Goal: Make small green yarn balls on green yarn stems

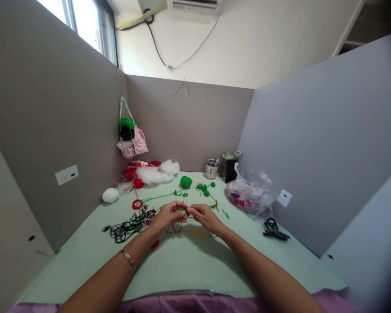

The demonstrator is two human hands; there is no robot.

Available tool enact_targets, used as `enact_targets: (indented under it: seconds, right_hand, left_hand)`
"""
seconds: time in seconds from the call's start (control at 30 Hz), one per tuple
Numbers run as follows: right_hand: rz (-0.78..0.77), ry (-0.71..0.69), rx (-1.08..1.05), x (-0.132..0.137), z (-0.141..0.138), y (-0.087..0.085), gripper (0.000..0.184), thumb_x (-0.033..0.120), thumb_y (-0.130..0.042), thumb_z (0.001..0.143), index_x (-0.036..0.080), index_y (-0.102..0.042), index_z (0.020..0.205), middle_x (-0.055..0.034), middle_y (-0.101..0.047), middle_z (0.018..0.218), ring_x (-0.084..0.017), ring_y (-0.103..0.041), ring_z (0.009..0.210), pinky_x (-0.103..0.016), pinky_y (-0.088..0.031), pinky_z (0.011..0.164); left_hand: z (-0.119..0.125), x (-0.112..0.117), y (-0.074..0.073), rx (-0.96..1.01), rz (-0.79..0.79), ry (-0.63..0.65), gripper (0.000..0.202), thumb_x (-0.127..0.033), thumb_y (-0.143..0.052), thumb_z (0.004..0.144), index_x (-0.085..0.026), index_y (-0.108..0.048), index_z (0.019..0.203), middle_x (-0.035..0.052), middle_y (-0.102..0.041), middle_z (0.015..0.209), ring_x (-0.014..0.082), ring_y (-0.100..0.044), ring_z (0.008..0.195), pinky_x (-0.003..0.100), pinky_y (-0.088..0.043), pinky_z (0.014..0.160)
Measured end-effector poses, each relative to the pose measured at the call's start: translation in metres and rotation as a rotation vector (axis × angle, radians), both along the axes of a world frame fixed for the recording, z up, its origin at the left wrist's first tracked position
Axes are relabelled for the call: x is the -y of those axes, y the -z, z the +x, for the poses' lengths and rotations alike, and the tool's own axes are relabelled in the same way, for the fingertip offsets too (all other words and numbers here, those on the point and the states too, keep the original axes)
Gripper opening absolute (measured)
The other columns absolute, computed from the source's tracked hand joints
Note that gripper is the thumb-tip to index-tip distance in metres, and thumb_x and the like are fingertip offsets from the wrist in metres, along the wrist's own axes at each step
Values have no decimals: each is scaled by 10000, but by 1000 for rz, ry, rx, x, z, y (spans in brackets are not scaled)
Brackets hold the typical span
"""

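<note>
Both my hands meet above the middle of the table. My left hand (169, 215), with a bracelet on its wrist, pinches a small piece of green yarn work (182, 209). Thumb and fingertips of my right hand (204, 216) are closed on the same piece from the other side; my fingers hide most of it. Below the hands lies a yellow-handled tool (198, 233) with a thin metal shaft, partly behind my right wrist. A loop of red yarn (177, 228) shows under my left fingers. Tangled black yarn (127, 229) spreads left of my left hand.
Behind the hands are a green yarn ball (186, 182) and small green balls (206, 193). White stuffing (154, 174), a clear tub (124, 184) and a white yarn ball (111, 195) lie left. A can (211, 168), plastic bag (249, 193) and black clip (275, 230) stand right. Grey partitions (189, 126) enclose the table.
</note>
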State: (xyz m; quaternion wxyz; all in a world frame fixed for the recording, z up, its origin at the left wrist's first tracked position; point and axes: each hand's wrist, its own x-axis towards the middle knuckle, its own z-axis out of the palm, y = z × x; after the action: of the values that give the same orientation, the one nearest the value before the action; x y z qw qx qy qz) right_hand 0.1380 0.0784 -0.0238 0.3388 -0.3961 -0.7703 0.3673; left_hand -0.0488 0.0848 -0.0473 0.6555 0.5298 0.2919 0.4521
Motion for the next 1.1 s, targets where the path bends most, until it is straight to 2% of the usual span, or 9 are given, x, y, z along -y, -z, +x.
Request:
enact_targets:
  seconds: [0.13, 0.2, 0.37, 0.47, 0.63, 0.8, 0.87, 0.97, 1.1]
  right_hand:
    - [-105, 19, -137, -1, 2, 1, 477, 568, -424, 910, 137, -616, 844, 63, -340, 527, -78, -280, 489, -211, -231, 472]
    - [-141, 32, -183, -3, 2, 3, 468, 571, -414, 912, 145, -604, 869, 72, -331, 508, -77, -267, 466, -209, -227, 452]
    - [-86, 52, -140, -4, -2, 5, 358, 489, -677, 758, 144, -581, 746, 34, -464, 632, -80, -356, 569, -206, -269, 498]
    - [-85, 22, -128, -3, -4, 4, 322, 444, -674, 766, 140, -584, 714, 13, -532, 666, -89, -386, 605, -215, -285, 535]
    - [-136, -14, -165, -1, -3, 1, 303, 413, -682, 750, 137, -575, 689, 24, -517, 628, -83, -375, 584, -219, -272, 536]
    - [-227, -114, -161, -2, 7, -4, 315, 450, -650, 792, 143, -582, 784, 36, -502, 639, -65, -339, 532, -203, -237, 487]
    - [-245, -171, -112, -4, 17, -10, 334, 475, -604, 831, 142, -598, 862, 21, -551, 696, -61, -335, 529, -197, -245, 486]
    - [-228, -264, 81, -7, 34, -20, 365, 486, -582, 851, 133, -629, 925, -10, -611, 761, -76, -426, 590, -196, -322, 542]
    - [-152, -291, 379, -9, 48, -23, 408, 502, -528, 883, 124, -681, 882, -41, -660, 776, -124, -543, 675, -220, -388, 614]
  left_hand:
    - [-1, -3, 3, -11, 14, -22, 486, -340, -796, 675, -158, -587, 1074, 8, -620, 804, 116, -622, 680, 290, -496, 745]
    - [-2, -2, 3, -14, 15, -53, 449, -338, -795, 674, -166, -580, 1029, -5, -613, 778, 111, -616, 664, 276, -485, 726]
    - [2, 4, -2, -52, 42, -83, 299, -326, -781, 683, -146, -595, 832, 11, -628, 779, 119, -619, 702, 251, -465, 719]
    - [3, 6, -4, -40, 37, -52, 278, -324, -773, 689, -144, -622, 838, 27, -649, 808, 124, -617, 721, 256, -469, 731]
    - [1, 5, -4, -1, -22, 16, 294, -364, -767, 707, -141, -640, 851, 35, -646, 811, 103, -593, 670, 237, -473, 673]
    - [-3, 8, -11, 13, -106, 59, 284, -348, -772, 710, -140, -645, 855, 21, -619, 792, 76, -563, 629, 205, -476, 621]
    - [-8, 7, -16, 49, -105, -1, 278, -329, -779, 704, -145, -649, 869, 12, -611, 802, 70, -567, 641, 197, -488, 642]
    - [-25, -4, -24, 162, -76, -167, 330, -293, -790, 683, -171, -647, 954, -2, -616, 819, 70, -589, 664, 204, -506, 704]
    - [-56, -32, -23, 234, 22, -498, 343, -293, -795, 636, -160, -623, 900, 4, -627, 809, 105, -620, 737, 262, -508, 815]
